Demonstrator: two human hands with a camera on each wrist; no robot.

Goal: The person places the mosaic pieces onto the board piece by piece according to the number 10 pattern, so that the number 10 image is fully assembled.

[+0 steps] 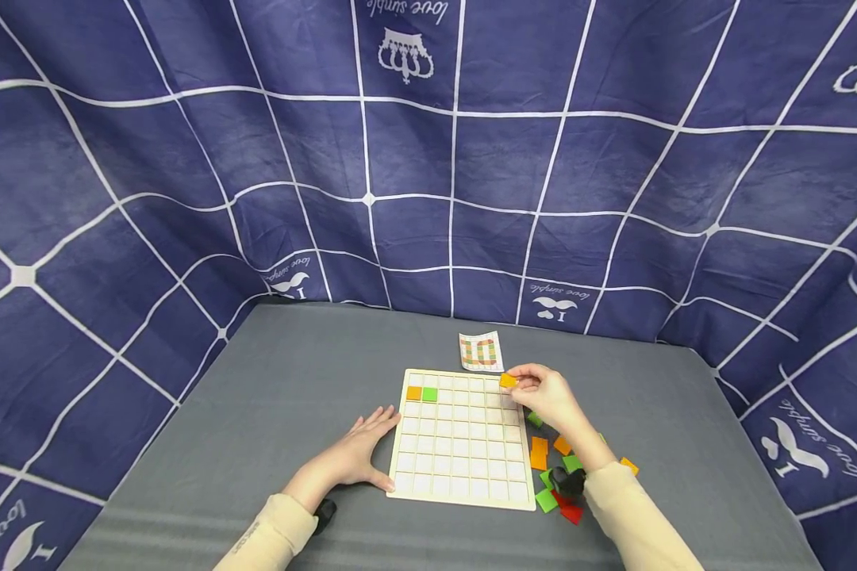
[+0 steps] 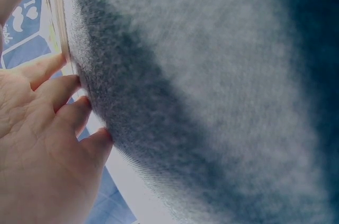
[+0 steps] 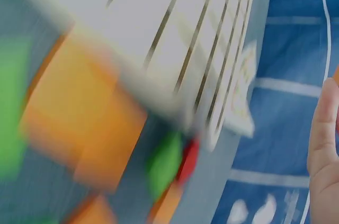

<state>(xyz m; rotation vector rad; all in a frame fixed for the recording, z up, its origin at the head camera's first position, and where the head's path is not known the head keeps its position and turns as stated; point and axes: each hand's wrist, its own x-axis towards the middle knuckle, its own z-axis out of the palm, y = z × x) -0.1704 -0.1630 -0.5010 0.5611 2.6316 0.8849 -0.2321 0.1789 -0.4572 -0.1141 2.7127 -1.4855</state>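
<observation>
Board, cream, square-gridded [image 1: 462,446]: flat before you.
Left hand [image 1: 353,452]: your thumb spread apart from extended fingers, at the board's left edge.
Right hand [image 1: 548,396]: your fingertips pinch a square orange tile [image 1: 508,381].
Held tile: at the board's far-right corner.

Two arms reach in from the near side, one on each side of the grid board [image 1: 464,444]. L forearm [image 1: 267,531], cream-sleeved, slants in from the board's near L; L wrist [image 1: 305,485] is bare. L hand [image 1: 357,450] is palm down beside the board's L edge, fingers stretched out, thumb held wide w/ its tip at the near L corner. L wrist view: four fingertips in a row, slightly apart. R forearm [image 1: 636,507], also cream-sleeved, angles inward from the board's near R. R hand [image 1: 546,394] is at the far R corner, thumb & fingertips in a pinch. R wrist view: just part of it, cut off.
</observation>
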